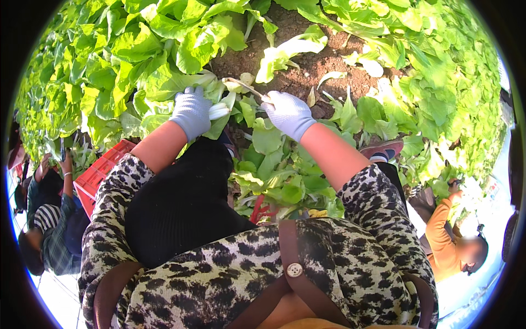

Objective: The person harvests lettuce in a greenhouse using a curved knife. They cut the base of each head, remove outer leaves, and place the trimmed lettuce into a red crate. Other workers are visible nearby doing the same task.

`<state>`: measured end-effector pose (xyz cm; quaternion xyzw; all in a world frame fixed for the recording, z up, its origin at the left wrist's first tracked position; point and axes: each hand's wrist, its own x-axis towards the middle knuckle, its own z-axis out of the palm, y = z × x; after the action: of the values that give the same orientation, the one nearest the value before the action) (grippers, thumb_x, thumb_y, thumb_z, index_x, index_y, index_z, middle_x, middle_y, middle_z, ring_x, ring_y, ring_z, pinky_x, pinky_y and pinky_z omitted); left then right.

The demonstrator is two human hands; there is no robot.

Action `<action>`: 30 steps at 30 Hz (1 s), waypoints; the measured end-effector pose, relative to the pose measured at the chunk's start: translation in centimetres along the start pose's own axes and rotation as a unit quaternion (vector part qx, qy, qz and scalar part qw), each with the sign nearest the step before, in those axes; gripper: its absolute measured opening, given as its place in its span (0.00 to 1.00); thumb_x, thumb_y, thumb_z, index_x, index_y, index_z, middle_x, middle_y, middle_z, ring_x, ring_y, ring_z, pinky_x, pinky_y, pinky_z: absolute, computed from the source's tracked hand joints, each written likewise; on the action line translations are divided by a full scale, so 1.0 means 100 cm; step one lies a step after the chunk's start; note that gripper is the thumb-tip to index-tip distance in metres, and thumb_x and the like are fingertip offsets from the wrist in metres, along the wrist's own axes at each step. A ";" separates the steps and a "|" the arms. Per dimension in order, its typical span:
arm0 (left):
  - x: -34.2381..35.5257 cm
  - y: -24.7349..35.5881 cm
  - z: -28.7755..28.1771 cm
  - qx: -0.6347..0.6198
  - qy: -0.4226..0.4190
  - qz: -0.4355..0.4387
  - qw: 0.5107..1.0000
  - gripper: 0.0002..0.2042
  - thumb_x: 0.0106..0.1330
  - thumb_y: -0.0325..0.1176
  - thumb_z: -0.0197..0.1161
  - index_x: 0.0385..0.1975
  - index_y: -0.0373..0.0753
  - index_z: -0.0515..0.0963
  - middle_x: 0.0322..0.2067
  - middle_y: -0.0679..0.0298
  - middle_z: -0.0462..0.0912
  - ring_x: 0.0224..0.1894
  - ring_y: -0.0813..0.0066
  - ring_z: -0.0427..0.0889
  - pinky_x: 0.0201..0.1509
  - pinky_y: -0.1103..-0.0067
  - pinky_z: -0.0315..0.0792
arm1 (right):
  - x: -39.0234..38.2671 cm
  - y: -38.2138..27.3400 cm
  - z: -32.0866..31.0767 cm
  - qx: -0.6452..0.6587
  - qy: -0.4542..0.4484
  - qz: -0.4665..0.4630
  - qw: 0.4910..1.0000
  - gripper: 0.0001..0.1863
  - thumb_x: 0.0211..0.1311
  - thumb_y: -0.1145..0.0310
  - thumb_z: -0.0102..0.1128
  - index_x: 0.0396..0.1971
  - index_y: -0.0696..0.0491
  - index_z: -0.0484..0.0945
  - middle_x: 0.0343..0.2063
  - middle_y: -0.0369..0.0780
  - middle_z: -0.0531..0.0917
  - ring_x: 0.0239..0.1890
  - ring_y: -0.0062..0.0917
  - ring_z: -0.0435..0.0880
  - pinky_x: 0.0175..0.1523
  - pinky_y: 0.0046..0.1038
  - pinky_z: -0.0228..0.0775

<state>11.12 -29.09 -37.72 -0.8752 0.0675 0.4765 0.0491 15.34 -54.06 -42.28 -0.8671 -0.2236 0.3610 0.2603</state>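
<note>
My left hand (193, 112), in a pale grey knit glove, is closed around a head of leafy greens (181, 82). The pale cut-looking stalk end (219, 111) pokes out on the right side of the fist. A matching glove covers my right hand (289, 114), whose fingers grip a slim, slightly curved knife (244, 86). Its thin length points up and left toward the greens, above and right of my left hand. Between the hands, green leaves (249, 109) hang low near the ground.
Dense leafy plants (137, 44) fill the far side. Loose leaves (290, 52) lie on brown soil (307, 71). A red crate (104, 170) stands at left; picked greens (279, 183) heap before me. Co-workers crouch at left (52, 219) and right, in an orange top (441, 236).
</note>
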 end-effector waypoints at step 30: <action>0.005 -0.021 0.038 -0.034 0.054 0.017 0.998 0.17 0.55 0.43 0.63 0.42 0.43 0.86 0.56 0.46 0.71 0.49 0.52 0.76 0.53 0.65 0.71 | 0.080 -0.031 0.036 -0.056 -0.076 0.031 0.995 0.18 0.71 0.55 0.46 0.38 0.54 0.79 0.35 0.49 0.83 0.40 0.46 0.83 0.46 0.43 0.74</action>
<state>8.63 -26.52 -40.17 -0.8996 0.0686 0.4312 0.0081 17.12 -46.02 -46.65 -0.8570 -0.2357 0.4203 0.1824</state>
